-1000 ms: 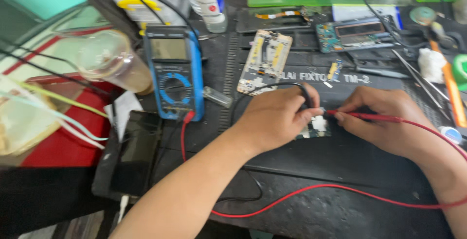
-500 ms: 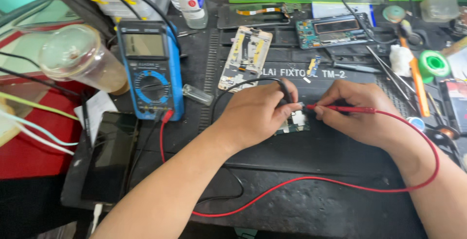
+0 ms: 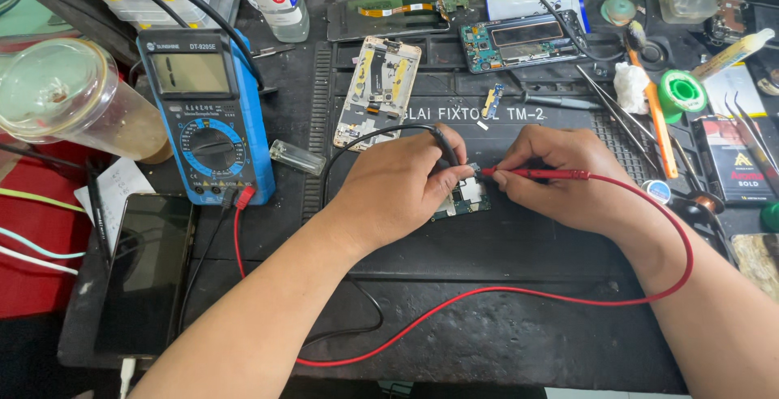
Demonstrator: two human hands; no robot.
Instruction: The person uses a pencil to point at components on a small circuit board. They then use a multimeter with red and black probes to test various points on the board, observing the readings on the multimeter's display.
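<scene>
Left hand (image 3: 402, 192) pinching black probe (image 3: 445, 146), right hand (image 3: 568, 176) gripping red probe (image 3: 535, 173); both tips now down on small circuit board (image 3: 464, 198) mid-mat. Hands barely shifted since a second ago, contact steady. Blue meter (image 3: 207, 115) left, screen blank.

Bare arms, no gear at all

Left hand (image 3: 402, 192) and right hand (image 3: 568, 176) were ungloved, forearms sleeveless, no rings or watch.

Cluttered workbench under a black rubber repair mat (image 3: 503, 318), red surface (image 3: 32, 285) at left, even daylight.
</scene>
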